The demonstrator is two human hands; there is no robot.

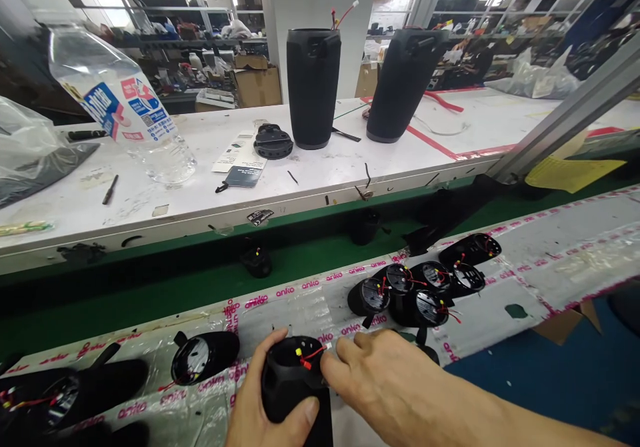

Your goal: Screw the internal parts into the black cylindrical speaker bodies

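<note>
My left hand grips a black cylindrical speaker shell at the bottom centre, thumb across its front and fingers up its left side. Red and yellow wires stick out of the shell's open top. My right hand reaches in from the right, its fingertips touching the shell's rim by the wires. Several similar black shells with wired inserts lie clustered just beyond my right hand. Another shell lies on its side to the left.
A green conveyor belt runs between my taped ledge and a white bench. On the bench stand two tall black speaker bodies, a round black cap, a clear plastic bottle, leaflets and a plastic bag.
</note>
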